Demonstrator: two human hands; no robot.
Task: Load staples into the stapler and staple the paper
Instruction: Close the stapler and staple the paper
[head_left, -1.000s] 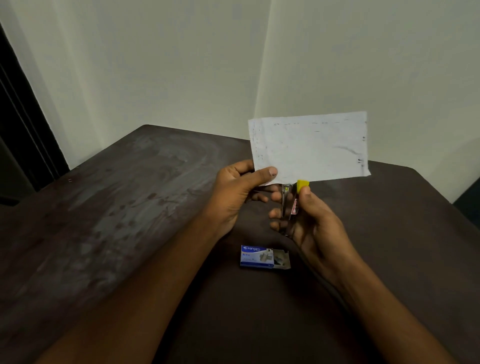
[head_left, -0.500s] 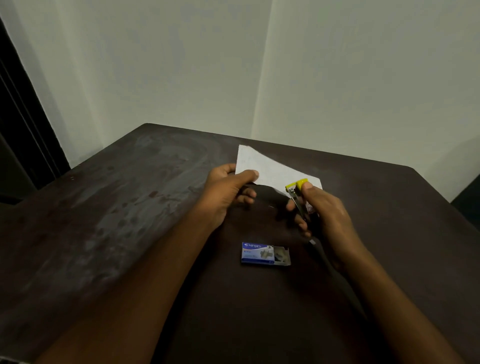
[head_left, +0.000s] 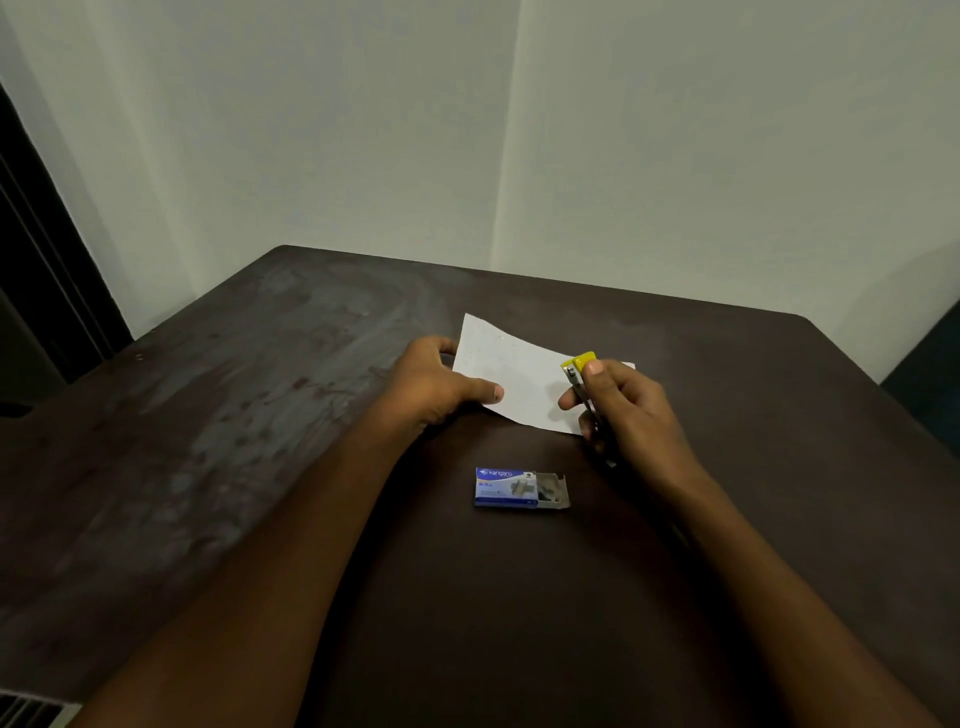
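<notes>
A white sheet of paper (head_left: 514, 376) lies nearly flat on the dark table (head_left: 260, 441), its near left edge pinched by my left hand (head_left: 436, 387), thumb on top. My right hand (head_left: 626, 410) grips a small stapler (head_left: 581, 370) with a yellow top and metal body, held just above the paper's right end. The stapler's rear half is hidden in my fingers. A blue staple box (head_left: 519, 487) lies on the table nearer to me, its inner tray slid partly out to the right.
The table sits in a corner between two pale walls. A dark doorway or panel (head_left: 47, 291) stands at the left. The table's far right corner (head_left: 810, 319) drops off to a dark area.
The paper was held upright in the air a second ago and has been lowered onto the table. My right hand with the stapler moved slightly right, off the paper's bottom edge.
</notes>
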